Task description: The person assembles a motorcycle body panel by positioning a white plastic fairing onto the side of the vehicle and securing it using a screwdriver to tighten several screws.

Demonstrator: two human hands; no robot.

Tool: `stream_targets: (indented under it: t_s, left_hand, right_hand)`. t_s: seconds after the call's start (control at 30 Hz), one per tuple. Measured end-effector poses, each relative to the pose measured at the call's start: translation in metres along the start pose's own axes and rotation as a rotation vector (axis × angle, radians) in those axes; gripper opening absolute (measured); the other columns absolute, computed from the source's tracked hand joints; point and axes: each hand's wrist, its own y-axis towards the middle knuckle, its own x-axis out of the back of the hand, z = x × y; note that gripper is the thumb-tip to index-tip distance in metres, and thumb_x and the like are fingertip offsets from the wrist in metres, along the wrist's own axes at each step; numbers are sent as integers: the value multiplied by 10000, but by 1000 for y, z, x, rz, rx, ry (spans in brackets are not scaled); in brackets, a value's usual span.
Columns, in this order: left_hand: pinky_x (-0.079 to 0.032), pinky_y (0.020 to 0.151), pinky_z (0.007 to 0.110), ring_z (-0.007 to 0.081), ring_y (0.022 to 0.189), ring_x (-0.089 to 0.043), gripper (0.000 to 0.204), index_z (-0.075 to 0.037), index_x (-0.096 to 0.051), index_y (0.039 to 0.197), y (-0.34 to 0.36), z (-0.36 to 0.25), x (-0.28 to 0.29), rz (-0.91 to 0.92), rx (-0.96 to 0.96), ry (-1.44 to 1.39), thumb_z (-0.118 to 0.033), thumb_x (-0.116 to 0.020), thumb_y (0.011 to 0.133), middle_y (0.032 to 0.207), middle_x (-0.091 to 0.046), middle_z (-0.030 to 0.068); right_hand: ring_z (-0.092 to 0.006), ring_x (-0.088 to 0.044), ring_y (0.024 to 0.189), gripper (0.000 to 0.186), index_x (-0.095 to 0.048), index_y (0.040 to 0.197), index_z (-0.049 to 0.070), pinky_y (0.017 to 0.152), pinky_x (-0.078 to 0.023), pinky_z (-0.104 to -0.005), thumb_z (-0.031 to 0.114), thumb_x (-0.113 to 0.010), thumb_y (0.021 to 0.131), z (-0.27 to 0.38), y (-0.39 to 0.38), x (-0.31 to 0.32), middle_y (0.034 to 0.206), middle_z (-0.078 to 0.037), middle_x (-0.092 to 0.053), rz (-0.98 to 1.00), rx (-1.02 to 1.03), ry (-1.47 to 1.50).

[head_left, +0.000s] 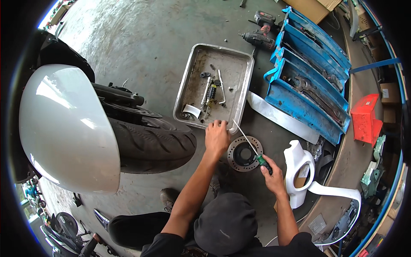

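My right hand (pixel 272 173) is closed round the green and black handle of a screwdriver (pixel 262 160). Its long shaft slants up and left, and the tip ends by the near right corner of a shallow metal tray (pixel 251 73). At the tray's near rim is my left hand (pixel 217 139), its fingers curled over the edge; the fingertips are partly hidden. Inside the tray lie a yellow and black cylindrical part (pixel 211 93), a silver rod-like part (pixel 206 92), a bent white lever (pixel 221 88) and several small pieces. A drilled brake disc (pixel 231 155) rests on the floor below the screwdriver's shaft.
To the left stands a wheel with a tyre (pixel 158 147) and a glossy light-grey fender (pixel 68 128). A blue cantilever toolbox (pixel 308 100) holds wrenches at right, with cordless power tools (pixel 259 38) beyond it. White plastic panels (pixel 296 171) and a red box (pixel 365 120) lie further right.
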Motion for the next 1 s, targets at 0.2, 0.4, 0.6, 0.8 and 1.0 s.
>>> stream_targets:
  t_s: [0.2,0.4,0.6,0.8,1.0]
  left_hand:
    - [-493,905,472,370,969,-666,288,-62,-693,1067,44,36,-23,112,236,113,-137,-624,798,1020,-700,174]
    - [-506,829,451,338,889,-697,154,-104,-766,875,54,45,-39,119,304,46,-188,-740,750,885,-735,147]
    - [-449,792,460,286,860,-701,284,-154,-780,863,53,34,-24,191,310,105,-420,-784,765,835,-738,103]
    - [-540,699,483,376,770,-683,349,-81,-713,801,28,29,-25,96,88,-276,-393,-597,903,782,-693,181]
    - [-545,769,498,397,851,-685,350,-34,-709,886,-108,39,-6,617,-311,-231,-353,-573,930,833,-700,196]
  right_hand:
    - [-353,-605,1208,421,-581,1321,31,1018,-456,-383,202,-633,940,-16,0,6,1275,-203,-635,54,-10,16]
    - [-359,-606,1204,424,-583,1319,30,1013,-459,-386,204,-642,937,-18,12,14,1271,-210,-635,96,-14,-7]
    - [-330,-621,1177,425,-580,1320,16,1013,-451,-370,174,-639,930,-19,23,12,1258,-208,-641,136,-1,7]
    - [-72,-508,656,501,-504,1420,78,492,-395,-208,261,-615,967,-29,11,13,886,-34,-587,157,-212,219]
    - [-130,-584,811,446,-552,1357,18,698,-434,-250,194,-631,955,-6,4,36,970,-71,-643,330,-264,248]
